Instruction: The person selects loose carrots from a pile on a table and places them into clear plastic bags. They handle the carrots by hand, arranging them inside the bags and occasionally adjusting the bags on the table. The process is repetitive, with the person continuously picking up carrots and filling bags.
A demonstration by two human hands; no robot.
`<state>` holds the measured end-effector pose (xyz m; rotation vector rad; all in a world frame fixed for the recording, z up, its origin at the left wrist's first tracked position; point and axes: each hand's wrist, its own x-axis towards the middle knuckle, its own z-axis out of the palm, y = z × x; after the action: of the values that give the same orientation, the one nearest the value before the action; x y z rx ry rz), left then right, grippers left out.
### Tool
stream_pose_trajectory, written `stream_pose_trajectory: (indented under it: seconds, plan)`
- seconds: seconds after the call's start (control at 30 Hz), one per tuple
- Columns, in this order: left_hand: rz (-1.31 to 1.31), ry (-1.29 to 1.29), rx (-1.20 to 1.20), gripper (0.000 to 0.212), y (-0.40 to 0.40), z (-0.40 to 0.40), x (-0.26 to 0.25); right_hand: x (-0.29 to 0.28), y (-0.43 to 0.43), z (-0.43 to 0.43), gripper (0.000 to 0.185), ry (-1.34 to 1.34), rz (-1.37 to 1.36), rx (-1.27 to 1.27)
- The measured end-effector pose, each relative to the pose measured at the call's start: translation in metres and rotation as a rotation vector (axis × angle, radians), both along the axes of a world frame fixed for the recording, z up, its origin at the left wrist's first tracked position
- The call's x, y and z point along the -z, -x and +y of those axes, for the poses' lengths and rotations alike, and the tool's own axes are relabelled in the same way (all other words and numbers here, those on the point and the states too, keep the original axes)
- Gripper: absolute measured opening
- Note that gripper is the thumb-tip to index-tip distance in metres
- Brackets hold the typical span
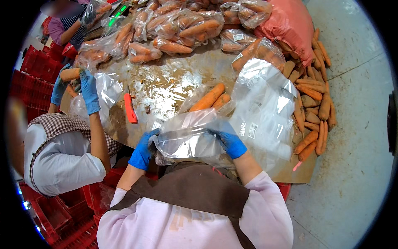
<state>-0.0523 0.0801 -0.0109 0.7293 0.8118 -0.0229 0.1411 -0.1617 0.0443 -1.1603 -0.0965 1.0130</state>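
In front of my chest I hold a clear plastic bag (186,146). My left hand (144,149), in a blue glove, pinches the bag's left edge. My right hand (228,138), gloved the same, is at the bag's right side, its fingertips partly behind or inside the film; I cannot tell which. Just beyond it lies another clear bag with large carrots (210,98) showing. A stack of flat clear bags (262,121) with printed labels spreads to the right of my right hand. A red-orange handled tool (130,109) lies on the table to the left.
Bagged carrots (183,28) pile along the table's far side. Loose carrots (311,109) and a pink mesh sack (289,25) line the right edge. At left, a co-worker's gloved hands (88,90) hold a carrot. Another person stands by a scale (118,14). Red crates (51,211) stand below left.
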Motion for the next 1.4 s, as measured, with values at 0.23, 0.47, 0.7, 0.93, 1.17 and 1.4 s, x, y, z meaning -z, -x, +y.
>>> stream_pose_trajectory:
  seconds: [0.23, 0.47, 0.7, 0.93, 1.17, 1.4]
  plan:
    - [0.056, -0.149, -0.223, 0.019, -0.012, 0.007, -0.011, 0.008, 0.01, -0.02, 0.016, 0.102, 0.025, -0.03]
    - [-0.009, -0.791, -0.203, 0.019, -0.014, 0.028, -0.028, 0.011, 0.008, -0.015, 0.013, -0.104, -0.041, 0.024]
    - [-0.102, -0.724, 0.207, 0.025, -0.044, -0.036, -0.109, -0.003, 0.027, 0.003, 0.02, -0.033, 0.003, -0.057]
    - [-0.188, -0.313, 0.077, 0.017, -0.062, -0.087, -0.085, -0.015, 0.028, 0.001, 0.013, -0.044, -0.043, -0.204]
    - [-0.233, -1.564, 0.141, 0.015, -0.057, -0.047, -0.066, 0.091, -0.001, -0.039, 0.016, -0.16, -0.274, 0.378]
    - [-0.214, -0.515, 0.26, 0.035, -0.049, -0.037, -0.094, -0.006, -0.007, -0.023, 0.01, -0.03, -0.329, 0.294]
